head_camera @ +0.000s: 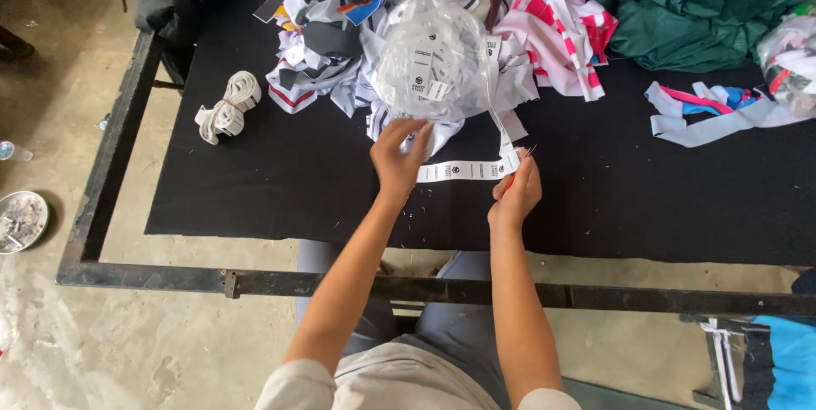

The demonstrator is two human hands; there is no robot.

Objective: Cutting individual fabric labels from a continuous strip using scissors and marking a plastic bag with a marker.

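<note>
Partly hidden snips [520,158] behind label strip [466,171]

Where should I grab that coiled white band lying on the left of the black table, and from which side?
Pinch the coiled white band at its cinched middle, coming straight down from above. It lies flat on the black table, apart from the fabric pile, and the wrap there seems to bind the loops, so they would likely lift together.

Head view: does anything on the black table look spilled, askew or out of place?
Nothing looks damaged. Small white specks are scattered on the black table by the left hand, like trimmings. The white label strip runs between both hands, the right hand at its end. The scrap pile is loose and untidy.
</note>
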